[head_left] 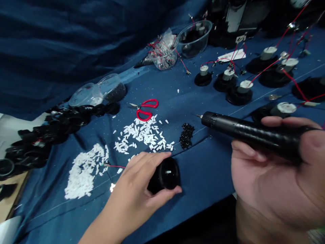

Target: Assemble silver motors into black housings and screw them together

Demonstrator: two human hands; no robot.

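My left hand [137, 189] is wrapped round a glossy black rounded part [169, 173] near the front edge of the blue cloth. A red wire and a small white piece show to the left of that hand. On the right, my right hand [274, 169] holds a black electric screwdriver [243, 132], its thin bit pointing left. Between the bit and the black part lies a small pile of black screws [187, 135]. Many small white plastic pieces [142, 134] are scattered just beyond my left hand.
Red-handled scissors [147, 109] lie behind the white pieces. A denser white heap [85, 171] is at left, near black parts [63, 130]. Wired motors on black bases [239, 95] stand at back right. Clear tubs [194, 39] sit at the back.
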